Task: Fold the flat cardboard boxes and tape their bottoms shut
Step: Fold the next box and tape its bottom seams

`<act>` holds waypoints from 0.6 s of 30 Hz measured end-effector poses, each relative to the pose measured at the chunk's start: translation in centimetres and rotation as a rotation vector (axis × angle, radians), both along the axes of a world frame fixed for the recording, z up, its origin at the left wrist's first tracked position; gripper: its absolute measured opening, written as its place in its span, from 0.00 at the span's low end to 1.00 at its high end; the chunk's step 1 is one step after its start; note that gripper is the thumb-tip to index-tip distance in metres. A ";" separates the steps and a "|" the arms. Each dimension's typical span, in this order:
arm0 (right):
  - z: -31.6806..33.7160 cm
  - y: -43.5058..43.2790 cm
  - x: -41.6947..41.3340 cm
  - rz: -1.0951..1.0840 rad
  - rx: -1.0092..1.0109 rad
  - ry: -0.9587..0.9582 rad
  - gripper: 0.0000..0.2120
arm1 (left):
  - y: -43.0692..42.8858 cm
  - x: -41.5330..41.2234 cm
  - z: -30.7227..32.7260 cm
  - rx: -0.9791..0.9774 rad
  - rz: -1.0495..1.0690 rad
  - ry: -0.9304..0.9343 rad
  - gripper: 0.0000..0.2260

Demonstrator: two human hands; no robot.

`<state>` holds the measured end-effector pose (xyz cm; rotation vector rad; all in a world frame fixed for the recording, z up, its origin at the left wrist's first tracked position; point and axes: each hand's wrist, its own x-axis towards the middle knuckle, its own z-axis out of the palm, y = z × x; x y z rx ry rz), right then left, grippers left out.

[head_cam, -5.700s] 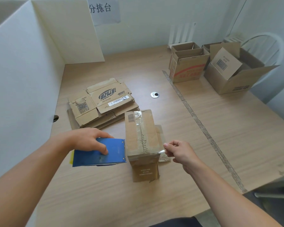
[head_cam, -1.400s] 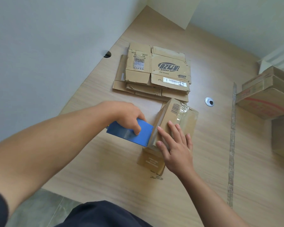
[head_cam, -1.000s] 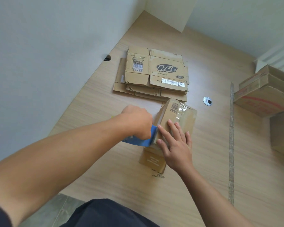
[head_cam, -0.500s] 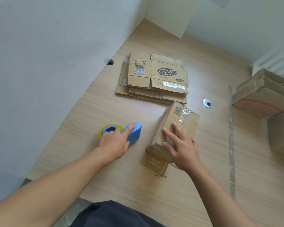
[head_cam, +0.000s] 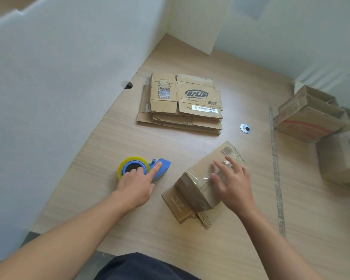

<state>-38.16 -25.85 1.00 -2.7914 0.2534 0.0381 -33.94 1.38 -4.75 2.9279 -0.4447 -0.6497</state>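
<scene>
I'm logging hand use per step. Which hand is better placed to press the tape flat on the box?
The right hand: it rests spread on the box's taped face. The left hand is on the tape dispenser.

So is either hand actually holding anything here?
Neither grips: left hand rests on the tape dispenser; right hand lies flat on the taped box.
</scene>
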 end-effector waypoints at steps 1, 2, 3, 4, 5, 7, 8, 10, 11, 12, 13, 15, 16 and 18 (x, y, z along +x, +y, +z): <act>0.2 -0.6 0.1 -0.030 -0.008 -0.008 0.20 | -0.1 0.0 0.3 -0.003 0.006 -0.037 0.29; 0.3 -1.2 0.3 -0.059 -0.020 -0.012 0.20 | -0.3 -0.1 0.7 -0.056 0.029 -0.077 0.27; 0.3 -1.9 0.6 -0.088 -0.030 -0.013 0.21 | -0.6 -0.2 1.0 -0.174 0.062 -0.099 0.26; 0.4 -2.6 0.9 -0.116 -0.033 -0.006 0.22 | -1.2 -0.4 1.6 -0.334 0.095 -0.091 0.26; 0.3 -3.2 1.3 -0.142 -0.029 0.012 0.23 | -2.1 -0.6 2.2 -0.493 0.125 -0.051 0.26; 0.2 -4.2 1.9 -0.182 0.010 0.077 0.26 | -4.4 -1.0 3.6 -0.683 0.163 0.066 0.28; 0.0 -4.5 2.2 -0.191 0.054 0.104 0.27 | -5.7 -1.2 3.9 -0.717 0.184 0.121 0.29; -0.1 -4.8 2.4 -0.193 0.154 0.114 0.30 | -8.0 -1.3 3.8 -0.737 0.266 0.164 0.28; -0.2 -5.0 2.3 -0.199 0.185 0.106 0.30 | -8.9 -1.4 3.5 -0.744 0.325 0.149 0.26; -0.2 -5.3 2.2 -0.212 0.204 0.101 0.31 | -9.5 -1.4 3.3 -0.750 0.385 0.123 0.23; -0.2 -5.6 2.0 -0.229 0.216 0.101 0.32 | -9.9 -1.4 3.0 -0.754 0.438 0.102 0.21; -0.3 -6.3 1.3 -0.266 0.244 0.105 0.34 | -10.5 -1.4 2.7 -0.764 0.504 0.081 0.18; -0.5 -6.6 1.0 -0.281 0.263 0.111 0.34 | -10.7 -1.4 2.7 -0.774 0.528 0.075 0.17; -0.7 -7.3 0.6 -0.301 0.298 0.122 0.34 | -11.1 -1.3 2.8 -0.806 0.589 0.072 0.15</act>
